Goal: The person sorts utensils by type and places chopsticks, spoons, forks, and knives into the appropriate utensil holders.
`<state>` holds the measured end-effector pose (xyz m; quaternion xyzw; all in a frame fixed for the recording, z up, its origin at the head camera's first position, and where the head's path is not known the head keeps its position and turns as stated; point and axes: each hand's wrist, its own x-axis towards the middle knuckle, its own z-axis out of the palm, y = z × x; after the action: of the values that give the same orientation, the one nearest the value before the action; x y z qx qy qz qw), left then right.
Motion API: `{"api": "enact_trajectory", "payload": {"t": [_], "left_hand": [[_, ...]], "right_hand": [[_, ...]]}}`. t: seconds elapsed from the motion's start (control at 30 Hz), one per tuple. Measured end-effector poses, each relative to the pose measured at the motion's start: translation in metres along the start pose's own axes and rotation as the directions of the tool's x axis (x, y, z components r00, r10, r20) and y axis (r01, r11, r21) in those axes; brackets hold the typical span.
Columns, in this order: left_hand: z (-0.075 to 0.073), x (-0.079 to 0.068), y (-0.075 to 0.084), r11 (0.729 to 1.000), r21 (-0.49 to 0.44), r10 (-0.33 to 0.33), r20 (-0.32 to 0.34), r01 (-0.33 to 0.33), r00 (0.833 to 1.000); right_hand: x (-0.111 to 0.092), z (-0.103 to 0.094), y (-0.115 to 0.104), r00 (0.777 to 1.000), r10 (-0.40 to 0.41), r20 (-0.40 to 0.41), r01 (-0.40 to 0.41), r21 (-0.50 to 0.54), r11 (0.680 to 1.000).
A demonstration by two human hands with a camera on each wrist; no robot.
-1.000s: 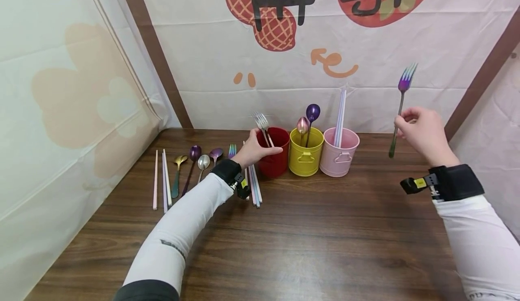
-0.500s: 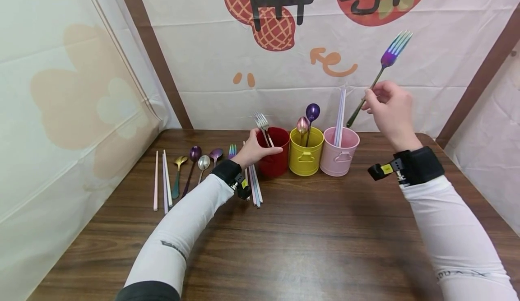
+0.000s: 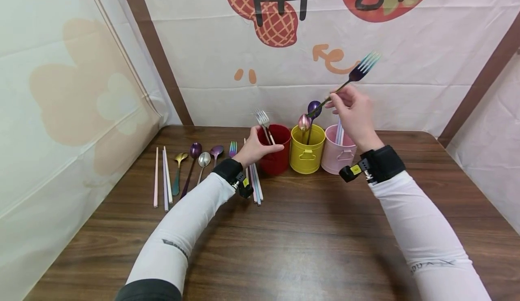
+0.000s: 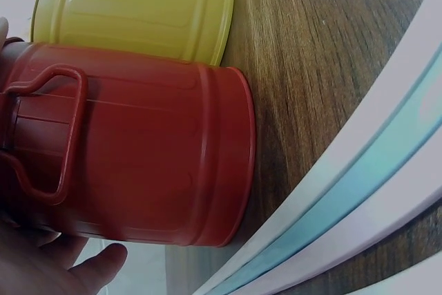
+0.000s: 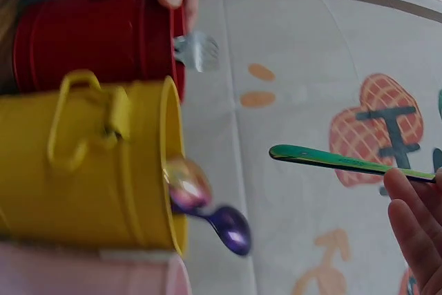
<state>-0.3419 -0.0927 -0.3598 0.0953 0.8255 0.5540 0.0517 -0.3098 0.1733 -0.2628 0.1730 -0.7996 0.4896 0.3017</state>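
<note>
My left hand (image 3: 253, 150) grips the rim of the red bucket (image 3: 277, 151), which holds a silver fork (image 3: 263, 122); the same red bucket (image 4: 131, 150) fills the left wrist view, my thumb (image 4: 97, 267) below it. My right hand (image 3: 352, 113) pinches a rainbow fork (image 3: 345, 83) in the air, tines up to the right, handle end over the yellow bucket (image 3: 307, 150). In the right wrist view the fork's green handle (image 5: 331, 160) points toward the yellow bucket (image 5: 90, 164), which holds two spoons (image 5: 207, 202).
A pink bucket (image 3: 338, 155) with chopsticks stands right of the yellow one. Left of the red bucket lie chopsticks (image 3: 163, 179), several spoons (image 3: 195, 162) and a small fork (image 3: 232, 148); more chopsticks (image 3: 256, 184) lie by my left wrist. Cloth walls close in behind and left.
My right hand carried the rainbow fork leftward from the far right to above the yellow and pink buckets, tilting it. The left hand stayed on the red bucket.
</note>
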Motion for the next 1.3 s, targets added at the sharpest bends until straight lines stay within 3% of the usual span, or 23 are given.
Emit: {"api": "enact_trajectory", "payload": {"t": [0.37,0.57,0.77,1.3], "left_hand": [[0.001,0.002,-0.003,1.000,-0.011,0.011,-0.012,-0.011,1.000],[0.002,0.000,-0.001,1.000,0.000,0.014,-0.011,-0.014,1.000],[0.001,-0.003,0.001,1.000,0.006,0.013,-0.010,-0.013,1.000],[0.002,-0.002,0.000,1.000,0.000,0.017,-0.002,-0.017,1.000]], "right_hand": [[-0.010,0.047,0.006,0.994,-0.004,0.109,-0.008,0.112,0.994],[-0.018,0.065,0.017,0.976,0.044,0.211,-0.034,-0.052,0.998],[-0.022,0.076,0.025,0.958,0.076,0.278,-0.007,-0.243,0.970],[-0.022,0.082,0.022,0.939,0.135,0.316,-0.041,-0.287,0.957]]}}
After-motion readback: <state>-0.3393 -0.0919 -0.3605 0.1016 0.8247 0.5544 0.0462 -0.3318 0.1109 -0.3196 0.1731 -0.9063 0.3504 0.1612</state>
